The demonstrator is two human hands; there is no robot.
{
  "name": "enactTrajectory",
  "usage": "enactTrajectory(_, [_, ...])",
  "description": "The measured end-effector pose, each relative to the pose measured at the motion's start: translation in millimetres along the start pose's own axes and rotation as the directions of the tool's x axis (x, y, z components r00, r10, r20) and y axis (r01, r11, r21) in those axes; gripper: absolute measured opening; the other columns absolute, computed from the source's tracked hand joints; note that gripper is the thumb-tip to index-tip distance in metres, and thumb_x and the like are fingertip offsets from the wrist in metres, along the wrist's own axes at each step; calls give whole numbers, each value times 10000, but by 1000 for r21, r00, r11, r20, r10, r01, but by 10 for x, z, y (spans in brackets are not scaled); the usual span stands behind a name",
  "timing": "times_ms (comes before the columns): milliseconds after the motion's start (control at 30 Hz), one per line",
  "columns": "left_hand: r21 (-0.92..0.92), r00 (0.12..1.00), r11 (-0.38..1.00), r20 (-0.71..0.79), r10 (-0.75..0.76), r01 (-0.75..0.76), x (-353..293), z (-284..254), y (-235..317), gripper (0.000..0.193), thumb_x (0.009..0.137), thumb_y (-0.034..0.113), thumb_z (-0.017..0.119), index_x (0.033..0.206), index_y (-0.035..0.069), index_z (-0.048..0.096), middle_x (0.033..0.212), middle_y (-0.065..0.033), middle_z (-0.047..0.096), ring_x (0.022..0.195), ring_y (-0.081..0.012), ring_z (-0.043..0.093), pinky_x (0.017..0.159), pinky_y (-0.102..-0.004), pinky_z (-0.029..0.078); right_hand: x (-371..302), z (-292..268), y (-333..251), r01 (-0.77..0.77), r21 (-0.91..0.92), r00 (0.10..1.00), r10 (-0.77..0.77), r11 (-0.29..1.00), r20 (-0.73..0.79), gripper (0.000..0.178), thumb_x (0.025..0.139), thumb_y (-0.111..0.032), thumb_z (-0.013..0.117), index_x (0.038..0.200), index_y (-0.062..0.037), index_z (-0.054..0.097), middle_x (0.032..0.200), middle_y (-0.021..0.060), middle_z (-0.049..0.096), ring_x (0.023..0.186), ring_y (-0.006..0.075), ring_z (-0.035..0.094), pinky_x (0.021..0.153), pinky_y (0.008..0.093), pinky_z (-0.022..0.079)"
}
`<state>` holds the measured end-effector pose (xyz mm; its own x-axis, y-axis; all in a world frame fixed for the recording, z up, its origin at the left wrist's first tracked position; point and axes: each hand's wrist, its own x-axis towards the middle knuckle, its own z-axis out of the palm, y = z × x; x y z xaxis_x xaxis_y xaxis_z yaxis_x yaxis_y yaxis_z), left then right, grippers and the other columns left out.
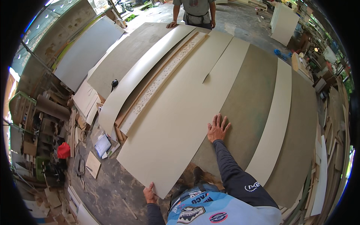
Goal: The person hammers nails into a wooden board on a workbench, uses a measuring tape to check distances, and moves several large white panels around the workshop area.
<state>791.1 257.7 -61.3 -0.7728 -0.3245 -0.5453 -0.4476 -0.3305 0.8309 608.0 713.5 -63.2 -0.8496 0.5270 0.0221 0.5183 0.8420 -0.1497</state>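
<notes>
A large cream laminate-like sheet [168, 123] lies across a grey-brown board surface [247, 97]. My left hand [150, 194] pinches its near corner, which overhangs the board. With fingers spread, my right hand [217, 129] rests flat at the sheet's right edge, partly over the board. From the far edge a narrow slit runs into the sheet and ends at a slightly lifted edge [206, 78]. Left of the slit lies a long wooden plank [159, 83] with a pitted pale face. Farther left, a curved cream strip [144, 71] bows up; another cream strip [273, 116] lies at the right.
Across the board stands a person [195, 11] with one hand on its far edge. A small black object [114, 83] sits at the left. Offcuts and a white paper pad [102, 145] are low on the left; stacked wood strips [335, 150] line the right. A white cabinet-like box [284, 24] stands behind.
</notes>
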Motion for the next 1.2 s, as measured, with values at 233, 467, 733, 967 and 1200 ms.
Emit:
enactTrajectory(233, [-45, 997, 996, -18, 79, -79, -60, 565, 178, 250, 903, 37, 645, 1108, -99, 603, 1012, -122, 675, 854, -214, 658, 763, -329, 535, 409, 80, 203, -27, -25, 998, 26, 999, -66, 629, 1004, -484, 305, 1535, -157, 227, 1616, -7, 136, 1479, 380, 16, 1152, 641, -28])
enactTrajectory(467, [-103, 995, 994, -103, 18, -28, 66, 1084, 302, 185, 910, 27, 623, 1060, -79, 597, 998, -125, 663, 848, -217, 657, 757, -349, 543, 1010, -96, 260, -66, 15, 994, 64, 998, 87, 651, 999, -496, 307, 1547, -172, 174, 1622, 0, 107, 1480, 377, -10, 1153, 636, -31])
enactTrajectory(733, [-114, 989, 993, -150, 5, -22, 120, 1220, 363, 199, 927, 19, 592, 1090, -88, 556, 1015, -139, 645, 860, -244, 656, 772, -375, 548, 344, 82, -5, -33, 2, 999, 33, 999, -8, 665, 997, -477, 332, 1537, -111, 203, 1621, 72, 97, 1479, 383, -10, 1162, 606, -42])
enactTrajectory(967, [-132, 986, 991, -168, -18, -4, 40, 1361, 429, 157, 932, 21, 587, 1045, -85, 563, 992, -145, 641, 851, -248, 657, 763, -394, 558, -379, 38, -187, 26, 130, 998, -18, 991, -62, 659, 992, -468, 355, 1528, -103, 238, 1623, 46, 98, 1480, 378, -4, 1163, 598, -50])
enactTrajectory(1200, [-219, 991, 971, -74, -115, 96, 284, 1996, 352, 164, 951, 53, 564, 1048, -79, 580, 1001, -135, 638, 871, -242, 646, 761, -397, 553, 334, 33, -1, -43, 73, 999, 45, 996, -21, 655, 988, -469, 372, 1527, -119, 248, 1619, 45, 124, 1479, 382, -4, 1154, 625, -44])
